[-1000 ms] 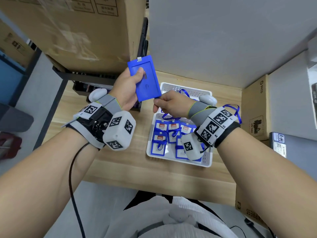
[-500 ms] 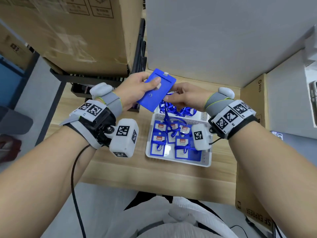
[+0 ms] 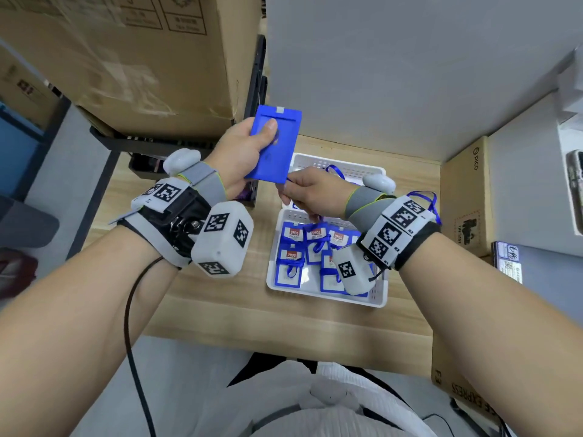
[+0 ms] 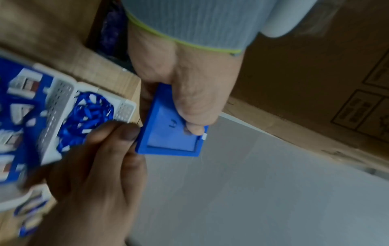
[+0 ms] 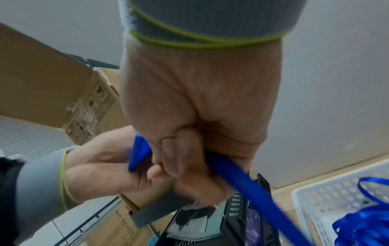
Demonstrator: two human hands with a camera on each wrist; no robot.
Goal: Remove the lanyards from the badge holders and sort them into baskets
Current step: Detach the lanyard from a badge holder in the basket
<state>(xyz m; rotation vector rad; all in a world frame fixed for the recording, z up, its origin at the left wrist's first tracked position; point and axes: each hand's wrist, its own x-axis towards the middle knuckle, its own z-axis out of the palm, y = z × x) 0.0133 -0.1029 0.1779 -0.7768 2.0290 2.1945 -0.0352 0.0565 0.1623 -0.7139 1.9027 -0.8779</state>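
My left hand (image 3: pixel 252 143) holds a blue badge holder (image 3: pixel 273 146) upright above the table's far side, thumb on its face. My right hand (image 3: pixel 293 187) is curled at the holder's lower corner and grips a blue lanyard (image 5: pixel 252 191) that runs out of the fist. In the left wrist view the holder (image 4: pixel 172 133) shows its clear window, with the right hand's fingertips (image 4: pixel 126 133) at its edge. Whether the lanyard is still clipped to the holder is hidden. A blue loop (image 3: pixel 422 200) shows beside my right wrist.
A near white basket (image 3: pixel 378 298) holds several badge holders with lanyards. Behind it a second white basket (image 3: pixel 347 167) holds loose blue lanyards (image 5: pixel 368 221). A black basket (image 3: pixel 142 168) sits left under a large cardboard box (image 3: pixel 126 58). More boxes (image 3: pixel 467 200) stand on the right.
Half a second ago the holder was tilted right with my right hand at its top end. It now stands upright, and my right hand has dropped to its lower corner.
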